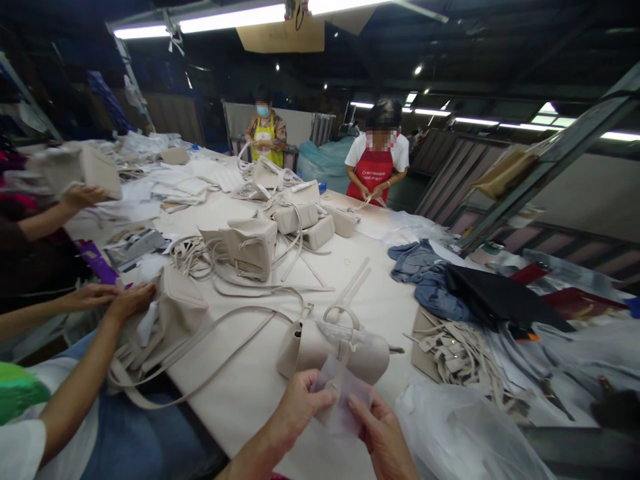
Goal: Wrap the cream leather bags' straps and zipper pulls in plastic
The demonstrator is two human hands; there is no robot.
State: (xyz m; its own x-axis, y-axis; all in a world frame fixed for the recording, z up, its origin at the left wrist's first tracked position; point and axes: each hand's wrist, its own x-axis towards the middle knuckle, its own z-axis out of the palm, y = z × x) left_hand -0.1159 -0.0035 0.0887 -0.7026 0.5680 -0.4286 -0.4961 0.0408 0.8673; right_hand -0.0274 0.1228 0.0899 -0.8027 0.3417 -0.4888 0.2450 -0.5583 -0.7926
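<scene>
Your left hand [300,407] & right hand [383,433] sit close together, both pinching a thin clear plastic sheet [343,400] at table [250,380] edge, just in front of a beige handbag [333,347], w/ strap pile [460,353] right, coworker's hands [115,299] on another bag [170,320] left.

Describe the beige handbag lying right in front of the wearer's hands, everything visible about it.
The beige handbag lies on its side on the pale table, just beyond both hands. It looks like smooth leather or imitation leather, with a rounded body, a looped top handle and a long strap trailing left across the table. A thin translucent plastic sheet runs from it down to the left hand and right hand, which pinch the sheet; neither hand clearly touches the bag itself.
</scene>
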